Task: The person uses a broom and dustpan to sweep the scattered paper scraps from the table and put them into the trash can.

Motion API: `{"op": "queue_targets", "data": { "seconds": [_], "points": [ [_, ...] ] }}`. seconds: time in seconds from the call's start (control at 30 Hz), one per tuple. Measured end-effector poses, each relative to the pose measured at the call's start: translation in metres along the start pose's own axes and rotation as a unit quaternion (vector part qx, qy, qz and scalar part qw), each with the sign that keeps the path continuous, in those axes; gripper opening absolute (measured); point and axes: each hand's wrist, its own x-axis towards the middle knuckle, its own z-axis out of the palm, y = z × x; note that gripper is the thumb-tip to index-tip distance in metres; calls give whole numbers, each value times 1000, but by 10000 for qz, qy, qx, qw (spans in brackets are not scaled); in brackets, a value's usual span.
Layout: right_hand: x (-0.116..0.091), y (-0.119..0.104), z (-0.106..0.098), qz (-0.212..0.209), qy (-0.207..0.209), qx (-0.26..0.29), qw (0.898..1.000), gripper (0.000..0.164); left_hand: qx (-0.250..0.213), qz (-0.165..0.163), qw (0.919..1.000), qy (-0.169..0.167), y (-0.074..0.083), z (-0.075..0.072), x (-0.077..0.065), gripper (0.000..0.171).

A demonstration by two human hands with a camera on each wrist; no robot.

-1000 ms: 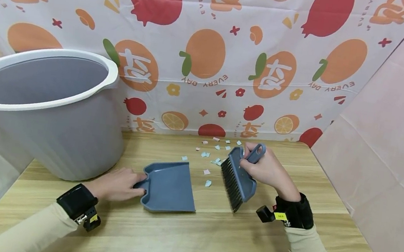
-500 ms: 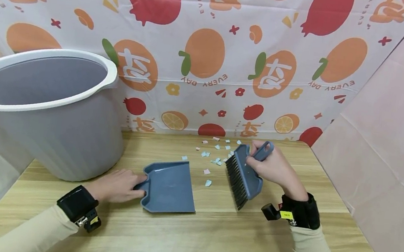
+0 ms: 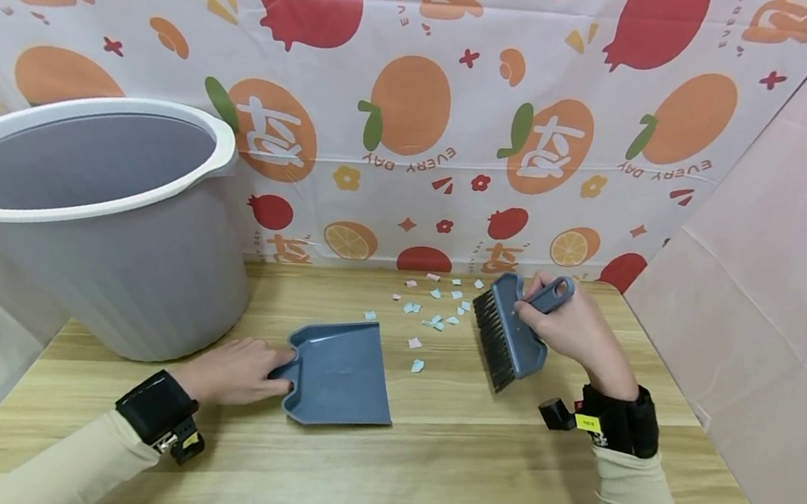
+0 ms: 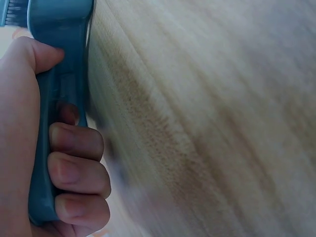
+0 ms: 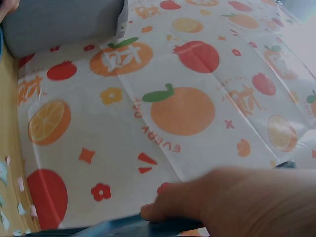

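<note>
My left hand [image 3: 243,371] grips the handle of a blue-grey dustpan [image 3: 342,379], which lies on the table with its wide lip facing right. In the left wrist view the fingers [image 4: 81,177] curl round the dustpan handle [image 4: 45,168] and the thumb lies along it. On the right, my right hand [image 3: 575,328] holds a blue-grey hand brush [image 3: 514,333] by its handle, the dark bristles angled down and left. Small pale blue and pink paper scraps [image 3: 433,321] are scattered between dustpan and brush, some close to the bristles.
A large grey bin [image 3: 166,273] with a white rim stands at the back left, behind my left hand. Fruit-printed sheeting [image 3: 396,192] hangs along the table's back edge, and a pale wall [image 3: 766,313] rises on the right. The wooden table [image 3: 360,482] extends in front.
My right hand has moved the brush right and slightly back, away from the dustpan, uncovering a few more scraps. The left hand and dustpan have stayed in place.
</note>
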Motion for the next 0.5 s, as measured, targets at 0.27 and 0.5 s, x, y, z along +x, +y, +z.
{"op": "queue_targets", "data": {
  "seconds": [0.27,0.5],
  "points": [
    [1,7,7,-432,1084,-624,9912,13,54,2,10000,-11,0,0,-1,32],
    [16,29,29,-1781,1913,-1506,9534,18,43,-1,10000,-21,0,0,-1,40]
  ]
}}
